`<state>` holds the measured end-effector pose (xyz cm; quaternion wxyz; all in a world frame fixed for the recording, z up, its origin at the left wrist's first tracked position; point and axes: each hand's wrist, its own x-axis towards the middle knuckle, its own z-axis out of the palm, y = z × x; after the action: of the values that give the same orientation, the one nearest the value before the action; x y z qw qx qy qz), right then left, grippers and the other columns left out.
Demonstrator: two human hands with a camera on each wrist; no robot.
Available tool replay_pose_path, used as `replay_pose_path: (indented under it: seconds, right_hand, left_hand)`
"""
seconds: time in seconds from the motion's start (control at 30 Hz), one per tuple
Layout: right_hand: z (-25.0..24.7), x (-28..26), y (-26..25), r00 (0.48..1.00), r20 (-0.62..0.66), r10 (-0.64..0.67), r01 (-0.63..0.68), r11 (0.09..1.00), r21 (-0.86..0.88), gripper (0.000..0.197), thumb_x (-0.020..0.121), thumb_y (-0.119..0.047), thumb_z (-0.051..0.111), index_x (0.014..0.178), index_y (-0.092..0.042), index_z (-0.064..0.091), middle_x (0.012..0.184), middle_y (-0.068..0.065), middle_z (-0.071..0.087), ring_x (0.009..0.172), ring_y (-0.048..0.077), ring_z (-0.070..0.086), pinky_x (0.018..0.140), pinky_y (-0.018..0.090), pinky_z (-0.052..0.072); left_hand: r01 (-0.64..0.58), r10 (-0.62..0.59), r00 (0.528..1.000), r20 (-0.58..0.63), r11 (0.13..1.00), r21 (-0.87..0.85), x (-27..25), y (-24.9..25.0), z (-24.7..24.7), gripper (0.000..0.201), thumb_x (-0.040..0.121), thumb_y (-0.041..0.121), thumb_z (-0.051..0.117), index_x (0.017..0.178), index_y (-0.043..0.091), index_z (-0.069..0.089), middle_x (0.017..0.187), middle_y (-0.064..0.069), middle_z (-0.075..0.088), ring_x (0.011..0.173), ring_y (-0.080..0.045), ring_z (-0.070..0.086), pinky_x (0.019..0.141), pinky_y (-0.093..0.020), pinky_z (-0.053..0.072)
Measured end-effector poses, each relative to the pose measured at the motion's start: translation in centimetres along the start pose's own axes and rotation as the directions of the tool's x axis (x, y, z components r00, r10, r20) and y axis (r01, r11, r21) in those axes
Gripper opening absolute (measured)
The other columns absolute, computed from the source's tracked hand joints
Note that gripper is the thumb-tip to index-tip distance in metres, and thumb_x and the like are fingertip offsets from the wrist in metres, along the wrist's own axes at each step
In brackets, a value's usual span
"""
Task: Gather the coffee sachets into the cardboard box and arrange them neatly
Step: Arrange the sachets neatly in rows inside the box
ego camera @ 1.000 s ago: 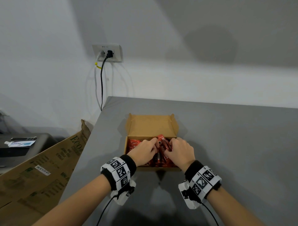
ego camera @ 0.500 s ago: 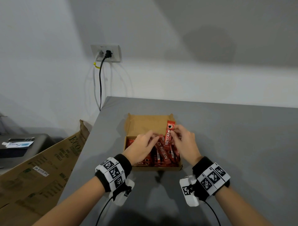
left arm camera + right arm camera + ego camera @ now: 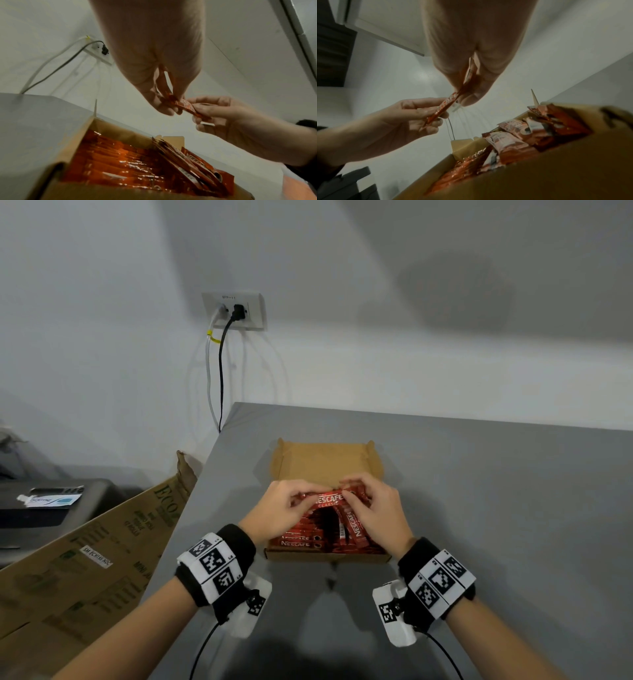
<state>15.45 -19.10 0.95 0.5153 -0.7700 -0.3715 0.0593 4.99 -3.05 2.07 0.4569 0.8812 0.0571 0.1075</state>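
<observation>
An open cardboard box [image 3: 325,556] sits on the grey table, its lid flap [image 3: 325,462] lying back. Several red coffee sachets [image 3: 301,539] fill it: flat rows on the left [image 3: 120,159], others leaning on edge at the right [image 3: 513,142]. Above the box both hands hold one red sachet [image 3: 329,499] crosswise. My left hand [image 3: 286,508] pinches its left end [image 3: 173,100], and my right hand [image 3: 373,508] pinches its right end [image 3: 467,75].
A large brown carton [image 3: 89,559] leans against the table's left edge. A wall socket [image 3: 234,309] with two cables is behind the table. A dark appliance [image 3: 44,508] stands at far left. Grey tabletop [image 3: 513,508] stretches to the right.
The right hand lifted one sachet out of the box, upright at first. It now lies crosswise above the box, and the left hand has come up to pinch its other end.
</observation>
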Motion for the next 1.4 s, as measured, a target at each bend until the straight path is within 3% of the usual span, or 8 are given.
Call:
replay_pose_path:
  seconds: [0.17, 0.47, 0.57, 0.67, 0.93, 1.13, 1.3, 1.4]
  right_hand:
    - [1.3, -0.9, -0.3, 1.000, 0.015, 0.015, -0.017, 0.993, 0.117, 0.036, 0.086, -0.007, 0.062, 0.112, -0.030, 0.052, 0.083, -0.007, 0.066, 0.068, 0.003, 0.066, 0.075, 0.015, 0.051]
    - [2.1, -1.6, -0.3, 0.997, 0.068, 0.033, -0.043, 0.986, 0.158, 0.049, 0.092, -0.013, 0.056, 0.136, -0.021, 0.035, 0.102, -0.015, 0.055, 0.092, 0.006, 0.062, 0.081, 0.017, 0.051]
    - [1.9, -0.9, 0.0, 0.999, 0.042, -0.030, 0.032, 0.999, -0.037, 0.024, 0.090, -0.012, 0.058, 0.113, -0.017, 0.062, 0.103, -0.008, 0.058, 0.096, 0.000, 0.055, 0.083, 0.014, 0.045]
    - [1.8, -0.7, 0.0, 0.972, 0.230, -0.053, 0.091, 0.984, -0.156, 0.015, 0.084, -0.011, 0.066, 0.095, -0.018, 0.072, 0.091, -0.011, 0.062, 0.086, -0.002, 0.053, 0.081, 0.008, 0.037]
    - [4.2, -0.8, -2.1, 0.835, 0.545, 0.079, 0.227, 0.853, -0.470, 0.011, 0.083, -0.018, 0.067, 0.093, -0.017, 0.072, 0.092, -0.002, 0.072, 0.091, 0.013, 0.063, 0.090, 0.030, 0.046]
    - [5.1, -0.1, -2.9, 0.821, 0.541, 0.183, 0.319, 0.638, -0.701, 0.013, 0.083, -0.011, 0.057, 0.091, -0.014, 0.067, 0.098, 0.006, 0.068, 0.100, 0.027, 0.058, 0.095, 0.039, 0.035]
    - [5.5, -0.4, -2.6, 0.811, 0.547, 0.206, 0.342, 0.592, -0.729, 0.014, 0.086, -0.009, 0.055, 0.096, -0.013, 0.063, 0.103, 0.009, 0.065, 0.105, 0.029, 0.055, 0.100, 0.042, 0.033]
    - [5.4, -0.5, -2.3, 0.806, 0.563, 0.180, 0.331, 0.652, -0.682, 0.012, 0.086, -0.014, 0.058, 0.096, -0.013, 0.064, 0.104, 0.008, 0.066, 0.104, 0.027, 0.056, 0.093, 0.039, 0.039]
  left_hand:
    - [0.100, -0.103, 0.995, -0.010, 0.984, -0.145, -0.9, -0.7, -0.2, 0.024, 0.092, 0.006, 0.053, 0.111, 0.015, 0.064, 0.101, -0.002, 0.069, 0.078, -0.010, 0.070, 0.075, -0.019, 0.055]
    - [0.032, -0.049, 0.988, -0.144, 0.993, -0.117, -1.2, -0.9, -0.3, 0.031, 0.093, 0.002, 0.049, 0.120, 0.013, 0.058, 0.092, 0.010, 0.068, 0.087, -0.001, 0.066, 0.077, -0.008, 0.049]
    - [-0.018, 0.021, 0.997, -0.078, 0.999, 0.044, -1.2, -1.2, -0.7, 0.027, 0.091, 0.010, 0.056, 0.117, 0.017, 0.062, 0.095, 0.014, 0.065, 0.090, 0.001, 0.063, 0.079, -0.009, 0.049]
    - [-0.047, 0.039, 0.998, 0.038, 0.970, 0.238, -1.5, -2.0, -1.6, 0.017, 0.084, 0.018, 0.068, 0.100, 0.020, 0.072, 0.092, 0.013, 0.066, 0.082, -0.003, 0.062, 0.074, -0.011, 0.048]
    - [0.017, -0.112, 0.969, 0.220, 0.919, 0.393, -3.3, -3.1, -2.1, 0.008, 0.077, 0.021, 0.074, 0.085, 0.023, 0.076, 0.088, 0.011, 0.066, 0.078, -0.001, 0.057, 0.076, -0.015, 0.047]
    - [-0.044, -0.111, 0.978, 0.175, 0.713, 0.700, -2.2, -2.1, -1.1, 0.011, 0.084, 0.031, 0.060, 0.086, 0.026, 0.070, 0.090, 0.013, 0.067, 0.091, -0.007, 0.052, 0.070, -0.017, 0.023]
    - [-0.040, -0.175, 0.964, 0.199, 0.647, 0.762, -2.0, -2.6, 0.4, 0.011, 0.085, 0.025, 0.056, 0.087, 0.021, 0.066, 0.094, 0.007, 0.067, 0.094, -0.013, 0.056, 0.074, -0.024, 0.019]
    - [-0.011, -0.162, 0.971, 0.176, 0.706, 0.708, -2.3, -3.5, 0.7, 0.011, 0.083, 0.023, 0.057, 0.083, 0.015, 0.065, 0.090, 0.003, 0.066, 0.089, -0.017, 0.059, 0.074, -0.023, 0.027]
